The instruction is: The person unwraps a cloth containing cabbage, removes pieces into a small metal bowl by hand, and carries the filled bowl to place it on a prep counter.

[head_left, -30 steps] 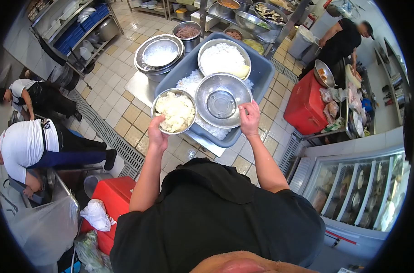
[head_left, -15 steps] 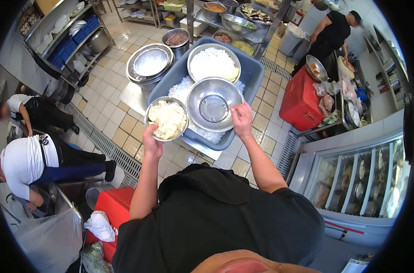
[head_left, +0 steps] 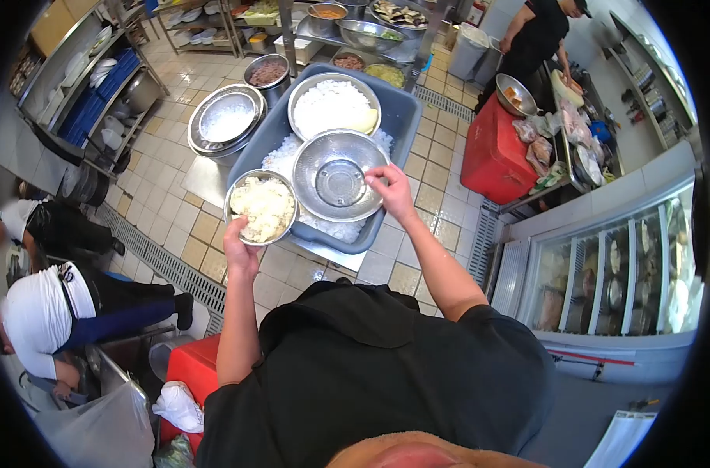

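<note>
My left hand [head_left: 242, 248] grips a small metal bowl [head_left: 227, 204] by its near edge, the thumb over the rim. A heap of pale, crumbly food [head_left: 263, 209] fills that bowl. My right hand [head_left: 392, 191] reaches over the right rim of a metal colander [head_left: 335, 144], its fingers pinched together above the inside. Whatever those fingertips hold, if anything, is too small to make out. The colander rests on white ice [head_left: 281, 160] in a grey-blue tub [head_left: 408, 117]. Behind it, a metal bowl of white grain-like food [head_left: 334, 105] carries a pale yellowish piece on its near side.
Nested metal bowls [head_left: 228, 117] and a pot of reddish food [head_left: 267, 72] stand left of the tub. A red cooler [head_left: 489, 152] is to the right, near a person in black [head_left: 536, 35]. Two people in white tops [head_left: 39, 308] bend over at left. A glass-door fridge [head_left: 616, 273] stands right.
My right hand has moved from the colander's right rim farther in over its inside. The view has shifted, so the tub and bowls appear farther left. My left hand still holds the bowl.
</note>
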### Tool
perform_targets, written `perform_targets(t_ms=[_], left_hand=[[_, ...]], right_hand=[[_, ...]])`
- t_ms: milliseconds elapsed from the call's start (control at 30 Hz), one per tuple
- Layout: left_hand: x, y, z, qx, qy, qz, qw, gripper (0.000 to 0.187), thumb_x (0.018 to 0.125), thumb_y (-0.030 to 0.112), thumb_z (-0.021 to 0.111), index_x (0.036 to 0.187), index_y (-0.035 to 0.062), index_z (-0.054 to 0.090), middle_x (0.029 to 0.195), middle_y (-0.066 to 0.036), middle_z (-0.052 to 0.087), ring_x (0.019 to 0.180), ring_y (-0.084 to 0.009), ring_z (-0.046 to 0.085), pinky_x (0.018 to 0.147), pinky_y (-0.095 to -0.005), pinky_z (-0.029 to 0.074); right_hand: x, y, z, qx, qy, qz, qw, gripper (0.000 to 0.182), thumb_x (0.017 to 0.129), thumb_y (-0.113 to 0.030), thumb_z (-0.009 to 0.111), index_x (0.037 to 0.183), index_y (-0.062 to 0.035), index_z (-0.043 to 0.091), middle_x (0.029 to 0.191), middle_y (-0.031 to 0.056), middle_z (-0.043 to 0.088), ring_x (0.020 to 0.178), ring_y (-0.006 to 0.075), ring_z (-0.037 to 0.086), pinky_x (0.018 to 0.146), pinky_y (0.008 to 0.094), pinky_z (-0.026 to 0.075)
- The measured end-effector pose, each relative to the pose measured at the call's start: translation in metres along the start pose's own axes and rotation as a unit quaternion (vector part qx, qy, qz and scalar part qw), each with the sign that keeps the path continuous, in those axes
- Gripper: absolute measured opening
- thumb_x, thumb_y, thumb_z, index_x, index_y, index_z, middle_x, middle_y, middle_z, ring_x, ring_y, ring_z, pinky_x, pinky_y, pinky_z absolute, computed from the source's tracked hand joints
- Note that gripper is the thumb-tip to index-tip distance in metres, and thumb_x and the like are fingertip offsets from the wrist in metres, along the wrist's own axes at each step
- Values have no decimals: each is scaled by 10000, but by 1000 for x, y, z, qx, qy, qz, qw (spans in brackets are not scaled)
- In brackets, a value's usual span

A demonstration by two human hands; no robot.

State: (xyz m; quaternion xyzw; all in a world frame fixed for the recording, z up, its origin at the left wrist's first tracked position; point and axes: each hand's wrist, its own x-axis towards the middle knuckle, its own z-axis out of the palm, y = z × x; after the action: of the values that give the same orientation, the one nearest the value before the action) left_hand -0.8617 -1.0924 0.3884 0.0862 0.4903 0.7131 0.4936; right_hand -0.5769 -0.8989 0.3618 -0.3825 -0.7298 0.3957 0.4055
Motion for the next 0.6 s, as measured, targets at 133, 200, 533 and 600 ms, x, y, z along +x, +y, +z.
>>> perform_targets(t_ms=[133,200,533,600], left_hand=[[9,5,-2,37,-3,-13,999,528,848,274,552,1281,-21,491,1170,-164,636,997,-268,666,753,-386,561],[12,12,-3,63,-12,-26,998,530,848,278,556,1278,-25,491,1166,-170,637,982,-272,670,734,-389,563],[20,31,-5,123,-53,-69,989,539,848,268,559,1287,-33,477,1190,-185,621,1022,-299,659,833,-460,561],[21,31,-6,119,-54,-73,989,531,846,263,559,1281,-32,481,1186,-184,623,1019,-298,659,833,-460,561]], right_hand=[[5,-4,-34,319,-82,105,939,398,935,-284,585,1220,-7,581,1167,124,646,1113,209,581,1036,349,383],[1,-26,-54,387,-142,99,906,482,941,-325,578,1285,8,525,1242,134,610,1150,216,566,1045,353,382],[-28,-66,-90,311,-375,65,871,627,957,-426,535,1391,18,445,1398,151,497,1310,246,460,1122,381,319],[-34,-76,-88,297,-370,63,878,622,963,-429,525,1391,15,446,1403,146,493,1316,245,453,1124,380,317]])
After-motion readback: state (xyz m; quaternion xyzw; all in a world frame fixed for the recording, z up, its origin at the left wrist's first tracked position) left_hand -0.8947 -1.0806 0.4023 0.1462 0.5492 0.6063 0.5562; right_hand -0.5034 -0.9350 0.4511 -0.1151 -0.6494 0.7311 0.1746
